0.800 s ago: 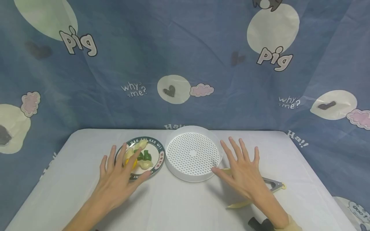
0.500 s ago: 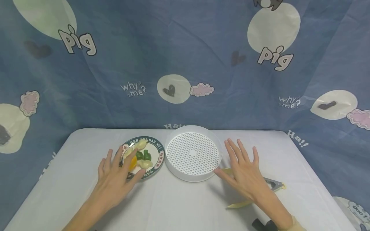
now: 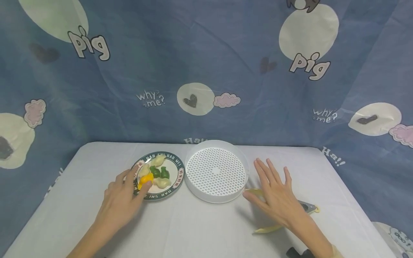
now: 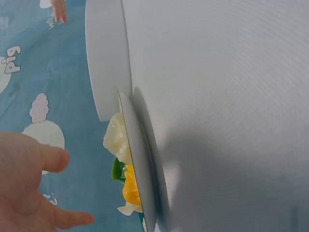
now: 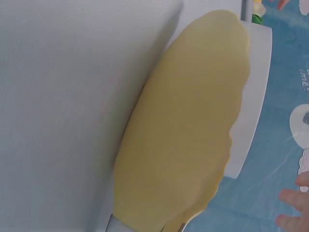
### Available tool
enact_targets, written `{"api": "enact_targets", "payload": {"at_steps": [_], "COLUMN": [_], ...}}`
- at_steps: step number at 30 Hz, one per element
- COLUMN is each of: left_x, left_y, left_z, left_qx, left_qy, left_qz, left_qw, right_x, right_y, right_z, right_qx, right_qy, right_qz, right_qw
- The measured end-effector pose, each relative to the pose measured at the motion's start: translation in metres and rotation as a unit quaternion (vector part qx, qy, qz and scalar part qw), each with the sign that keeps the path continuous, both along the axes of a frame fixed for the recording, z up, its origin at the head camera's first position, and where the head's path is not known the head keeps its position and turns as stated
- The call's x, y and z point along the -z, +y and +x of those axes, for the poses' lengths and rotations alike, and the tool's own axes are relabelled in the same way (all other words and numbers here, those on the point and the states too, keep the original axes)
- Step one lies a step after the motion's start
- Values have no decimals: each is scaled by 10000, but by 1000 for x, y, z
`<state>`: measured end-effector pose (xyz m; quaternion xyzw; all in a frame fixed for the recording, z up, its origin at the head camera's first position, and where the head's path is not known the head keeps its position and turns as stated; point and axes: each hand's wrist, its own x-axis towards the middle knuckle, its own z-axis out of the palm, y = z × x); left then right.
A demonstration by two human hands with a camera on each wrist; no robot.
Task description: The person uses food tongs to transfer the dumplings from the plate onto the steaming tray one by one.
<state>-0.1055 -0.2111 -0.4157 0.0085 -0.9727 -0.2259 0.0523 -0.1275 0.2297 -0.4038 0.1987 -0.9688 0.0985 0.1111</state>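
Note:
In the head view my left hand (image 3: 120,200) hovers over the near-left rim of a green-patterned plate (image 3: 166,194). Its thumb and fingers are apart in the left wrist view, close to a yellow toy-like dumpling (image 3: 146,180) but not gripping it. Green dumplings (image 3: 159,172) and pale dumplings (image 3: 162,182) lie on the same plate. Right of the plate stands a white round steamer tray (image 3: 215,172) full of holes. My right hand (image 3: 277,200), fingers straight, hangs above tongs (image 3: 308,207) with cream scalloped ends, partly hiding them.
A white cloth covers the table (image 3: 193,229). Behind it hangs a blue printed curtain (image 3: 161,64). Plate and steamer tray sit side by side near the back edge. A dark object (image 3: 298,253) shows by my right wrist at the bottom.
My left hand has come lower and left over the plate, its fingers bending toward the yellow dumpling. My right hand has drifted slightly right and nearer me, fingers still straight.

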Motion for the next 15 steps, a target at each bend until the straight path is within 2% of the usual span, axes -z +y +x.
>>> {"api": "enact_targets", "payload": {"at_steps": [6, 11, 15], "left_x": [2, 5, 10], "left_y": [-13, -21, -24], "left_z": [-9, -14, -17], "left_qx": [-239, -238, -160], "left_qy": [-751, -992, -992], "left_qz": [591, 989, 1175], "left_qw": [9951, 9899, 9880], "right_x": [0, 0, 1], "right_y": [7, 11, 13], "right_z": [3, 5, 6], "right_qx": [14, 76, 77], "right_qy": [-75, -180, -250], "right_qz": [-86, -145, -155], "right_qw": [9999, 9997, 9995]}}
